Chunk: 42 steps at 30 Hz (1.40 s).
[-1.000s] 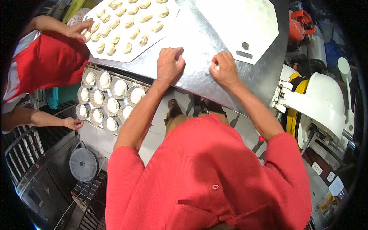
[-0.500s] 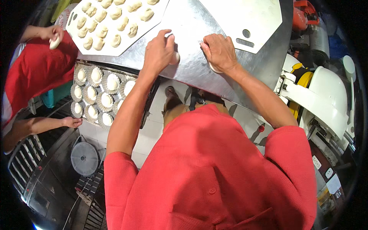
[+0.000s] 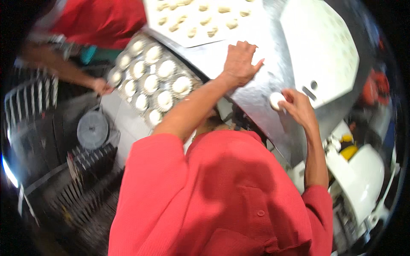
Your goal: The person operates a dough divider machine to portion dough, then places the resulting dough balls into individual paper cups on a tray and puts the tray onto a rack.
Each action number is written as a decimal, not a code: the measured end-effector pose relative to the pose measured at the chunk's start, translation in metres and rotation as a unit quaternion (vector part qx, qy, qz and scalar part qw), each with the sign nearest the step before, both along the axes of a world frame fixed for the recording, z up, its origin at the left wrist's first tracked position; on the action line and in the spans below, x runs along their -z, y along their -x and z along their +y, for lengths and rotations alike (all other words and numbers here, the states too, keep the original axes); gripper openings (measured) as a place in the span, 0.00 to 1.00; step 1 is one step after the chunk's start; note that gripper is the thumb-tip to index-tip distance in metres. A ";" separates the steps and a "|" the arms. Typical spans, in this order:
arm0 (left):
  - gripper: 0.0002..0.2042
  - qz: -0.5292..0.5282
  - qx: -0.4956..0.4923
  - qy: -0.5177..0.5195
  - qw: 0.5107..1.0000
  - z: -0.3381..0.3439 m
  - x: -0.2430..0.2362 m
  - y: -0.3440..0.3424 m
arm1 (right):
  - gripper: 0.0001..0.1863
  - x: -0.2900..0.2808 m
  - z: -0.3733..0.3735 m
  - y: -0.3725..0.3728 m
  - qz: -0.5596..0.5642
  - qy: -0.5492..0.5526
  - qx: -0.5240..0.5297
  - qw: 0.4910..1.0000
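My left hand (image 3: 239,64) is over the steel table (image 3: 269,85) with fingers apart, palm down; anything beneath the palm is hidden. My right hand (image 3: 297,106) holds a round white dough piece (image 3: 276,101) between thumb and fingers, low over the steel near the white board with cut-out slots (image 3: 320,51). Beside my left arm, a metal tray (image 3: 171,62) bears fluted cups with white dough (image 3: 151,83). Beyond my left hand lies another white board (image 3: 192,15) with several pleated pale dough pieces (image 3: 232,23). The picture is slightly blurred.
A co-worker's hand (image 3: 103,86) is at the tray's left edge, below a red apron (image 3: 98,19). At right are a white machine (image 3: 358,179) with yellow parts and a red object (image 3: 376,87). A grey round lid (image 3: 92,129) and dark metal racks stand at lower left.
The view has swung, shifting the table rightward in the picture. My left hand has opened from its curled grip. My right hand has lifted its wrist and now shows the dough in its fingers.
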<state>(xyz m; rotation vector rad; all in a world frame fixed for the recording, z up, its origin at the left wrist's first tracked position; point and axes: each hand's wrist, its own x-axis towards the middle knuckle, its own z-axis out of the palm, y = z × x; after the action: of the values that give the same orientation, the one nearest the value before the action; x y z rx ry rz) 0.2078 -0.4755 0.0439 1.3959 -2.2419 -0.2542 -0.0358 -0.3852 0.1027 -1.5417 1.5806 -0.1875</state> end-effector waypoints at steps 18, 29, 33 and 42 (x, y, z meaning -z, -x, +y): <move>0.21 0.288 -0.022 -0.363 0.886 0.050 -0.024 -0.078 | 0.15 0.004 -0.017 -0.039 -0.162 -0.086 0.082 0.980; 0.17 0.421 -0.032 -0.380 0.823 0.103 -0.040 -0.114 | 0.18 0.034 -0.070 -0.082 -0.209 -0.041 0.153 0.965; 0.16 0.447 -0.051 -0.410 0.793 0.162 -0.033 -0.127 | 0.21 0.025 -0.064 -0.116 -0.240 -0.061 0.130 0.960; 0.14 0.453 -0.304 -0.447 0.709 0.264 0.017 -0.147 | 0.18 0.008 -0.047 -0.230 -0.034 0.046 -0.286 0.956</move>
<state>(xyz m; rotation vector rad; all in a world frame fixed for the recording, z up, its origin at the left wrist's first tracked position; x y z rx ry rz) 0.3545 -0.2118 0.0271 1.7611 -0.7152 -1.5328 0.1940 -0.4327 0.0946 -1.9766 1.0272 0.0118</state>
